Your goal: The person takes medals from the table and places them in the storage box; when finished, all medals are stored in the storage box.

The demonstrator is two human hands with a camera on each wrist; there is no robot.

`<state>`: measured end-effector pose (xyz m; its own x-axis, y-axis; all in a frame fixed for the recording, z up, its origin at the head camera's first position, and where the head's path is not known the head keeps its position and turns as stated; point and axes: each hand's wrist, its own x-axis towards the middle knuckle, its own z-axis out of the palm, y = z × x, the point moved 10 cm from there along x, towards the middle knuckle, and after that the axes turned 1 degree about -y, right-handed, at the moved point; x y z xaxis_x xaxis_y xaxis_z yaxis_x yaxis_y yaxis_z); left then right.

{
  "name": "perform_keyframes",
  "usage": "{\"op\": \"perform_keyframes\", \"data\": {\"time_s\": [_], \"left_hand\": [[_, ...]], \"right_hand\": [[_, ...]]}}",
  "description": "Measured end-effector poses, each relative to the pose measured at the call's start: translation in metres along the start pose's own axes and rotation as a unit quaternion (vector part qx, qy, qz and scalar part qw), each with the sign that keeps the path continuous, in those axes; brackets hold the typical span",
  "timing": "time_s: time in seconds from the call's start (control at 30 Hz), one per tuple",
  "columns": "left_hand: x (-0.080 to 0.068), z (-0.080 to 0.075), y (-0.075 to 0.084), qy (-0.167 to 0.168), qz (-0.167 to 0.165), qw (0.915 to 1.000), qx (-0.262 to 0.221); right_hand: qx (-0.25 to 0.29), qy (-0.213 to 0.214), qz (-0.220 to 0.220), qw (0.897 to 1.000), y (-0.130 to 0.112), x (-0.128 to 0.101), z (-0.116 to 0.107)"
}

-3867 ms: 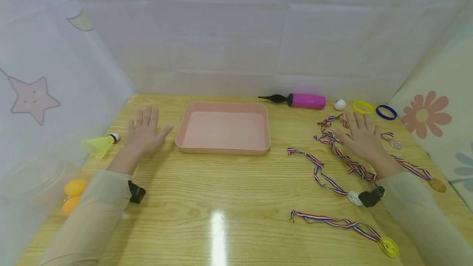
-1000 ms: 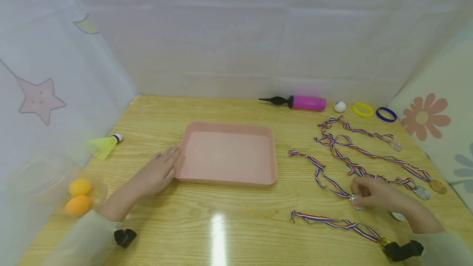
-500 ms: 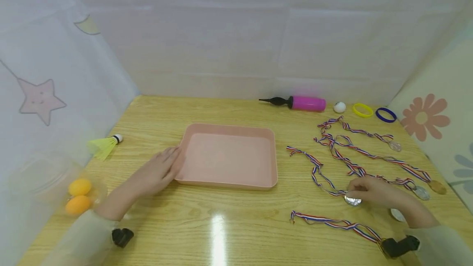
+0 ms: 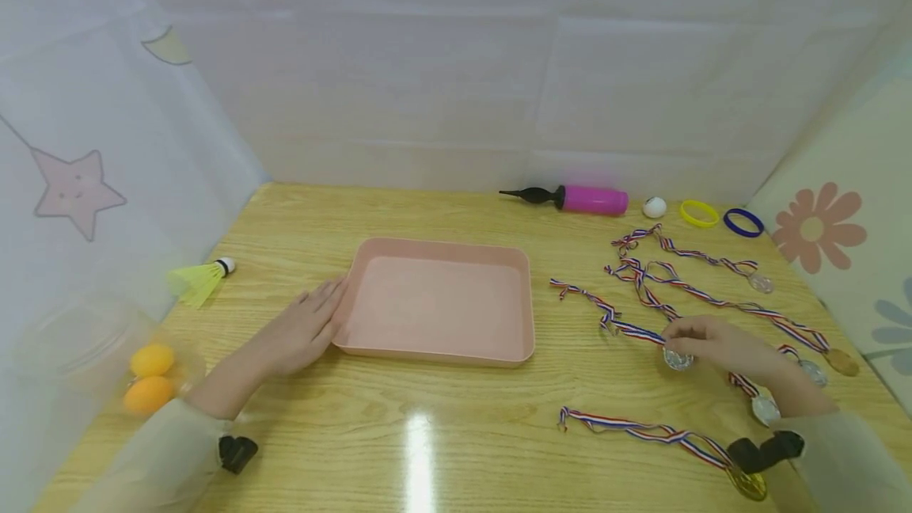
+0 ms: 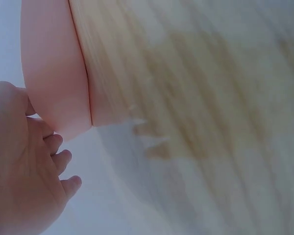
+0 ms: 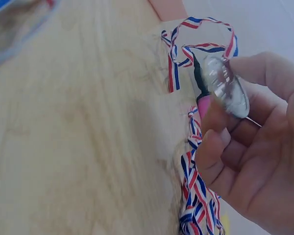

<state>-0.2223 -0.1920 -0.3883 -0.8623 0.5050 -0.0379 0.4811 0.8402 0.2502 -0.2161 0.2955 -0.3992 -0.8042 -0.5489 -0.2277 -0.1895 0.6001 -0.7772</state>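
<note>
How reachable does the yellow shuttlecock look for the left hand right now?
Probably yes: nothing visible stands on the tabletop between the left hand and the yellow shuttlecock, though that hand lies against the left side of the pink tray and would have to leave it.

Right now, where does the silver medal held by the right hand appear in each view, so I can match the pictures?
Head: right of centre, below mid-height, the silver medal in the right hand.
Left wrist: not in it.
Right wrist: right of centre, upper half.
Shared landmark: the pink tray, central in head, upper left in left wrist, cut off at the top edge in right wrist.
</note>
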Motion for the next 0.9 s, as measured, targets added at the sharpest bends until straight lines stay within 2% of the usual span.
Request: {"op": "perform_keyframes", "data": {"time_s": [0.2,0.33,0.47,0.57,0.7,0.83,0.9], "left_hand": [[-0.003,0.000,0.005,0.002,0.001,1.0000,-0.002],[-0.005,0.000,0.007,0.001,0.000,1.0000,0.001],[-0.005,0.000,0.007,-0.003,-0.005,1.0000,0.006],[-0.003,-0.001,0.005,-0.004,-0.006,0.9999,0.010],[0.000,-0.001,0.002,-0.005,-0.005,0.9999,0.012],[0.003,-0.001,0.001,-0.005,-0.001,1.0000,0.008],[0.004,-0.001,0.001,-0.005,0.000,0.9999,0.011]], "right_hand": [[0.030,0.040,0.039,0.998,-0.003,0.008,-0.012],[0.091,0.055,0.024,0.994,-0.013,0.017,-0.017],[0.180,0.053,0.003,0.982,-0.023,0.027,-0.023],[0.214,0.061,-0.016,0.975,-0.034,0.033,-0.033],[0.267,0.074,-0.051,0.960,-0.053,0.040,-0.047],[0.341,0.077,-0.074,0.934,-0.071,0.045,-0.058],[0.373,0.077,-0.102,0.919,-0.083,0.048,-0.064]]}}
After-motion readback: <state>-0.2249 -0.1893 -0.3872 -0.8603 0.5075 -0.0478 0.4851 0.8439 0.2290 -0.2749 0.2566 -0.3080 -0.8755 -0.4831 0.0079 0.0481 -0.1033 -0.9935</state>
